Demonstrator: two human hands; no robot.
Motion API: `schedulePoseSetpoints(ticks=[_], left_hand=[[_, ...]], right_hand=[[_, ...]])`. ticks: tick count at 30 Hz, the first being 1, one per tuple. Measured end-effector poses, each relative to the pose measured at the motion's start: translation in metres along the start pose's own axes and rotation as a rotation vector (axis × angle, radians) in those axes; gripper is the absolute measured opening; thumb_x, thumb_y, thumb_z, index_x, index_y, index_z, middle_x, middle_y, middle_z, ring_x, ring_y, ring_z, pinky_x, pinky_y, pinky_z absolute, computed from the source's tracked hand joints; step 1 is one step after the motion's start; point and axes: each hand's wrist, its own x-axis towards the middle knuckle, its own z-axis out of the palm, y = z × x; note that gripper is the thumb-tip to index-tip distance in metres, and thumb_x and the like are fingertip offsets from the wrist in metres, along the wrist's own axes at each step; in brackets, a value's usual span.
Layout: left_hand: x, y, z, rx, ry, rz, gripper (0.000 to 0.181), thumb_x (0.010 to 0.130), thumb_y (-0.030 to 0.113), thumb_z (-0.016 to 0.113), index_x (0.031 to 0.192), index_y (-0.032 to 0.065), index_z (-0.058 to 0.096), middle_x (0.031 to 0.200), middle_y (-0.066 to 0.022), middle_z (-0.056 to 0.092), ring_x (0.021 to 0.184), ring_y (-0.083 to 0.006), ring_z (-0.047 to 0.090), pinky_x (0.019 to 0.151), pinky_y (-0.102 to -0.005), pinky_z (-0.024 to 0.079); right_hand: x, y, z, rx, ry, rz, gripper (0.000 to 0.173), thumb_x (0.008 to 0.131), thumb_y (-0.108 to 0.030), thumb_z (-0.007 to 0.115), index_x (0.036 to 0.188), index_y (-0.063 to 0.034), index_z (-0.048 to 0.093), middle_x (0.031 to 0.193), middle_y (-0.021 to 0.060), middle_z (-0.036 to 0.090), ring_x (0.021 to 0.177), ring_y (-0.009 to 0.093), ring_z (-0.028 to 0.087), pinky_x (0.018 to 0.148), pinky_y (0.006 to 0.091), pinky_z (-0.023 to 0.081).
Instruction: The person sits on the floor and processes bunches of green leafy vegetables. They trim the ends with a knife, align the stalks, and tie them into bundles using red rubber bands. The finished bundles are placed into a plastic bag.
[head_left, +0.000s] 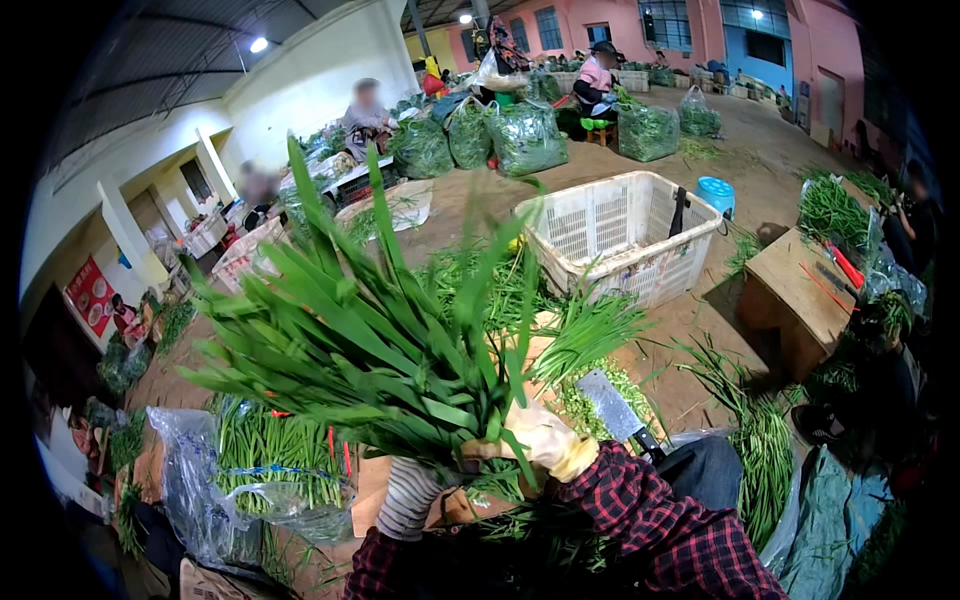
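Observation:
A large bunch of flat-leaved greens (375, 352), like garlic chives, fans up and leftward in front of me. My left hand (420, 484), in a striped covering, grips its base and is mostly hidden by leaves. My right hand (544, 439), in a cream and yellow glove, closes around the base from the right. A cleaver (611, 405) with a black handle lies by my right forearm, on chopped green pieces (637, 397). Beyond my right hand, a smaller bunch of thin greens (592, 334) rests over the wooden board (544, 349).
A white plastic crate (622, 277) stands ahead, beside a blue stool (715, 195). At left, bundled stalks (277, 457) lie in clear plastic; more stalks (765, 472) lie at right. A wooden box (799, 289) carries a knife. People sit farther back among filled bags (525, 139).

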Motion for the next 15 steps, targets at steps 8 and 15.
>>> schedulePoseSetpoints(ticks=[8,15], left_hand=[[-0.009,-0.095,0.07,-0.13,-0.003,-0.205,0.054,0.081,0.049,0.066,0.117,0.011,0.059,0.116,-0.0051,0.063,0.108,-0.0245,0.056,0.1,-0.04,0.039],[0.002,-0.055,0.012,-0.313,-0.24,-0.083,0.033,0.087,0.034,0.064,0.105,0.0064,0.061,0.098,-0.0035,0.063,0.086,-0.0166,0.057,0.076,-0.0328,0.048]], right_hand=[[-0.085,0.12,0.035,-0.455,-0.027,-0.221,0.025,0.08,-0.014,0.061,0.104,-0.0179,0.065,0.102,0.0068,0.063,0.096,0.025,0.06,0.098,0.0414,0.037],[-0.049,0.084,0.019,-0.469,-0.127,-0.226,0.024,0.087,-0.032,0.059,0.107,-0.0198,0.063,0.088,0.0025,0.058,0.081,0.023,0.056,0.088,0.0369,0.042]])
